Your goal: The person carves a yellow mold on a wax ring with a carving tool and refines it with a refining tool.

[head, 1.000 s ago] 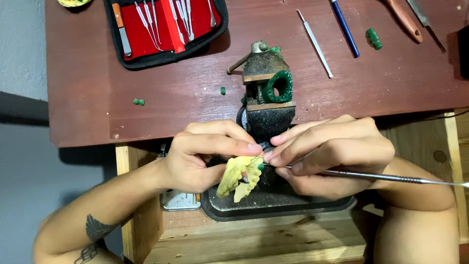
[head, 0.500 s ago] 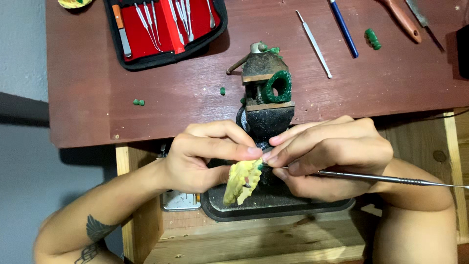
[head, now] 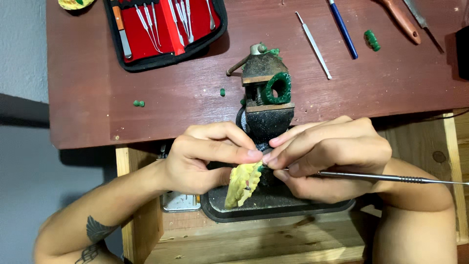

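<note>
The left hand (head: 205, 156) reached in from eight o'clock, forearm tattooed near the elbow, fingers curled and closed around a yellow dental cast (head: 243, 184), thumb and forefinger pinching its upper edge. The cast sat at the centre of the view, tilted on edge, teeth facing the right hand. The right hand (head: 332, 159) came in from four o'clock, fingers bunched tight in a pen grip on a thin metal carving tool (head: 391, 178), whose handle ran out toward three o'clock while its tip met the cast's top. The fingertips of both hands touched above the cast.

Below the hands lay a shallow black tray (head: 293, 208) on a wooden shelf (head: 273, 239). At twelve o'clock from the hands stood a small dark vise (head: 266, 105) clamping a green wax ring (head: 278, 88) on the reddish-brown bench (head: 161, 102). At eleven o'clock an open black case with red lining (head: 163, 29) held a row of slim metal instruments. At one o'clock lay a metal probe (head: 313, 45) and a blue pen-like tool (head: 343, 29).
</note>
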